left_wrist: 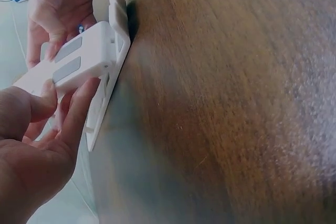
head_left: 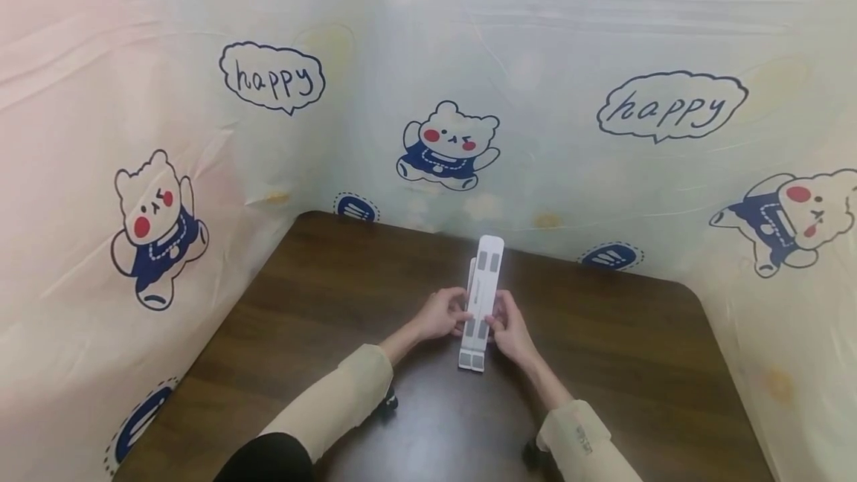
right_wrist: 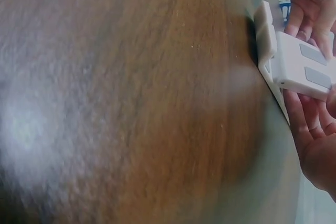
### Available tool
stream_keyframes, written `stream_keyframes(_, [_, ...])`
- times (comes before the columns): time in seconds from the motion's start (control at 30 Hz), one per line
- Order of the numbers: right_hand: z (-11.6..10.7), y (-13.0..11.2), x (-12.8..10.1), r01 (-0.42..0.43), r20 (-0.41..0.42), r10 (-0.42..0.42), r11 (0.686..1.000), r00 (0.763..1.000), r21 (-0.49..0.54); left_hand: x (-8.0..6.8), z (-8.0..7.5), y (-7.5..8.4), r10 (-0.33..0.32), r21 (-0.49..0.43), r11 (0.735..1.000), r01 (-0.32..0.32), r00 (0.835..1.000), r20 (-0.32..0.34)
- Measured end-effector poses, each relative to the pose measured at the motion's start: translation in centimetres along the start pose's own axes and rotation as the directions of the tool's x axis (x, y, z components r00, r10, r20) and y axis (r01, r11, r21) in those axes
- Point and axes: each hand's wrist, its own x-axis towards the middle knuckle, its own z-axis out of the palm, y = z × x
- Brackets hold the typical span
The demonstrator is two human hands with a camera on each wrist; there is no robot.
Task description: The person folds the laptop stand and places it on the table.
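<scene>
While both hands met at the middle of the table (head_left: pixel 602 363), the white folding stand (head_left: pixel 483 296) lay between them, its long axis running straight away from the person, near end with its lip by the wrists and far end raised past the fingertips toward the bear-print sheet (head_left: pixel 442 147). Left hand (head_left: pixel 442 315) pinched the stand's upper leaf from its left edge, thumb on top beside the grey pads (left_wrist: pixel 68 59), fingers curled under. Right hand (head_left: pixel 512 329) closed on the opposite edge, fingers narrow around the leaf, thumb tip over the top face. Lower leaf rested flat on the wood, below the fingers of both hands; upper leaf tilted up off it, hinged near the lip. Neither hand nearer: the stand sat evenly between them, each a side grip.
</scene>
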Motion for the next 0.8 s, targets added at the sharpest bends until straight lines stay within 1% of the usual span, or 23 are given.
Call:
stream_keyframes(0.13, [-0.6, -0.5, 0.2, -0.006, 0.038, 0.006, 1.0, 0.999, -0.009, -0.2, -0.1, -0.3, 0.009, -0.003, 1.0, -0.009, 1.0, -0.012])
stream_keyframes(0.23, [-1.3, -1.0, 0.2, -0.021, 0.067, 0.02, 1.0, 0.998, 0.002, -0.3, -0.2, -0.5, 0.032, -0.012, 0.999, -0.032, 0.999, -0.001])
stream_keyframes(0.33, [-2.5, -1.7, 0.2, -0.038, 0.066, 0.036, 0.999, 0.997, 0.026, -0.5, -0.4, -0.6, 0.066, -0.003, 0.998, -0.066, 0.998, 0.015])
stream_keyframes(0.4, [-3.5, -2.2, 0.4, -0.037, 0.05, 0.036, 0.999, 0.998, 0.028, -0.6, -0.5, -0.7, 0.083, 0.012, 0.996, -0.083, 0.996, 0.021])
stream_keyframes(0.47, [-4.6, -2.7, 0.8, -0.013, 0.027, 0.012, 1.0, 1.0, 0.025, -0.8, -0.7, -0.9, 0.089, 0.026, 0.996, -0.09, 0.996, 0.025])
stream_keyframes(0.63, [-7.0, -3.8, 2.1, 0.08, 0.01, -0.081, 0.996, 0.997, 0.023, -1.6, -1.0, -1.5, 0.103, 0.0, 0.995, -0.103, 0.993, 0.05])
stream_keyframes(0.7, [-7.5, -4.1, 2.5, 0.094, 0.016, -0.094, 0.995, 0.995, 0.029, -1.9, -1.0, -1.7, 0.108, 0.008, 0.994, -0.109, 0.992, 0.062])
stream_keyframes(0.8, [-7.9, -4.6, 2.9, 0.075, 0.027, -0.076, 0.997, 0.997, 0.027, -2.2, -1.0, -2.1, 0.115, 0.016, 0.993, -0.117, 0.99, 0.081])
